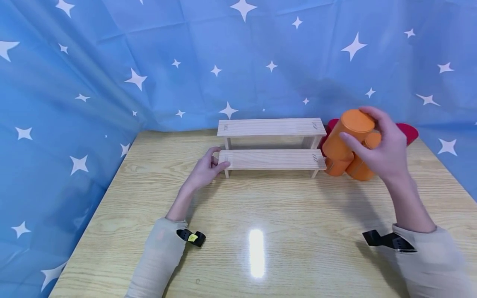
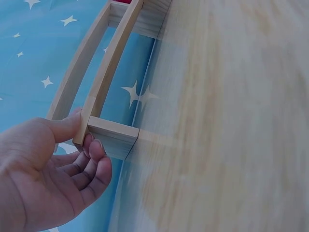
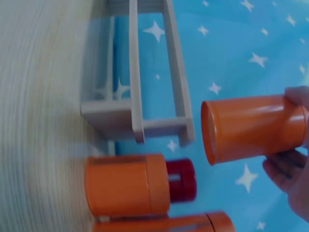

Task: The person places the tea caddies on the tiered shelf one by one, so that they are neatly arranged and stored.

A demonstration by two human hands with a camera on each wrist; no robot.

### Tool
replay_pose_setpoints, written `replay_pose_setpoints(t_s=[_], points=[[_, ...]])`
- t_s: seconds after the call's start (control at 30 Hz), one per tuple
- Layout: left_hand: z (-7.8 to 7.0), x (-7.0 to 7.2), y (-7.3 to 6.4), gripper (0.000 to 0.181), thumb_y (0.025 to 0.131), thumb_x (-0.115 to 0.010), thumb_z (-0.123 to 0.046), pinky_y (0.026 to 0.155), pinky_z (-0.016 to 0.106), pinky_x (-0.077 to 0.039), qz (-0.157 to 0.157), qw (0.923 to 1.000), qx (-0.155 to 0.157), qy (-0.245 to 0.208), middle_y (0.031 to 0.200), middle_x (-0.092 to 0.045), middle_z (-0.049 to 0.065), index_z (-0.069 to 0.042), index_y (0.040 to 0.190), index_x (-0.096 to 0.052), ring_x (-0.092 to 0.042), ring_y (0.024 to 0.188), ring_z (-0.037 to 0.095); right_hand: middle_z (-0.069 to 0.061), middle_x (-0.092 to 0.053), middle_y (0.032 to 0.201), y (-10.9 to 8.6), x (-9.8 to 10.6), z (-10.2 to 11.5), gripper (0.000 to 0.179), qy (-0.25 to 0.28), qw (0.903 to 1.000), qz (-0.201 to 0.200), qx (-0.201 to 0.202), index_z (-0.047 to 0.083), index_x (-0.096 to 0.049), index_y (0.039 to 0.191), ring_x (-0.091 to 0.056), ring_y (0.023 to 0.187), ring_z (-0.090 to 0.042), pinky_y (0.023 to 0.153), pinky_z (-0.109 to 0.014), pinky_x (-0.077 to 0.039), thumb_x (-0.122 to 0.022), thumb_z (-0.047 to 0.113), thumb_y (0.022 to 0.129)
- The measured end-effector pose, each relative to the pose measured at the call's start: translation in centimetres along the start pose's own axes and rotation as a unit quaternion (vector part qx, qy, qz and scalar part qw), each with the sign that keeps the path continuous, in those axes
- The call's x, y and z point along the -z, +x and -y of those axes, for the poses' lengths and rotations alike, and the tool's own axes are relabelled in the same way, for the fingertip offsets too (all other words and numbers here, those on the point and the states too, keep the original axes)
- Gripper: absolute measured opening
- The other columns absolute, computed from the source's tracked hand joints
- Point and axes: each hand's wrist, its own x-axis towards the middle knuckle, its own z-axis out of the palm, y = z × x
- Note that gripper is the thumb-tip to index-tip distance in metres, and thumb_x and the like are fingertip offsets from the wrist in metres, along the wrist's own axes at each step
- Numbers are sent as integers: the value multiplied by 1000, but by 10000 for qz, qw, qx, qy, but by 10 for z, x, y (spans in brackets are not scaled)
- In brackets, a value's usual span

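A two-step wooden rack (image 1: 272, 159) stands at the back of the table. My left hand (image 1: 208, 167) pinches the left end of its lower step, thumb on top and fingers curled beneath, as the left wrist view shows. Up above the right end of the rack, my right hand (image 1: 387, 145) grips an orange canister (image 1: 344, 134) near its top, thumb on one side and fingers on the other. The canister tilts, its base toward the rack. Below it, two more orange canisters (image 3: 128, 186) stand on the table beside the rack.
Red containers (image 1: 408, 132) stand behind the orange ones, partly hidden by my right hand and the held canister. A blue curtain with white stars (image 1: 208, 41) hangs along the back and left edges of the wooden table (image 1: 290, 231).
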Motion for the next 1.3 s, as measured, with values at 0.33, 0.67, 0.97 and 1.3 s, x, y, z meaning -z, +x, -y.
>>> replay_pose_setpoints(t_s=[0.33,0.67,0.97,1.3], points=[[1,-1,1,65,101,-65,-23,57,28,-37,-35,9999,50,-100,75,-49,5,1,152,-32,-45,60,17,-10,-65,124,-2,-43,15,75,39,9973,603,413,9,-56,142,-55,95,1,76,-15,-43,-86,-2,74],[1,-2,2,65,101,-66,-23,57,28,-37,-34,9998,111,-137,75,-47,5,-1,152,-32,-45,60,17,-8,-64,128,-3,-87,30,70,292,9906,1264,437,6,-55,142,-59,103,-21,86,-16,-43,-87,9,80],[2,-1,2,64,101,-65,-23,56,28,-37,-51,9998,139,-114,75,-47,5,-1,151,-32,-46,60,18,-9,-64,126,-1,-127,43,68,794,9808,1640,694,0,-54,140,-62,109,-22,94,-32,-49,-86,10,81],[3,-1,2,64,101,-66,-23,57,28,-38,-93,9998,125,-158,75,-47,5,0,151,-33,-47,62,18,-13,-65,121,0,-164,57,67,1332,9718,1699,945,-5,-54,138,-63,105,-24,90,-40,-52,-86,10,81]])
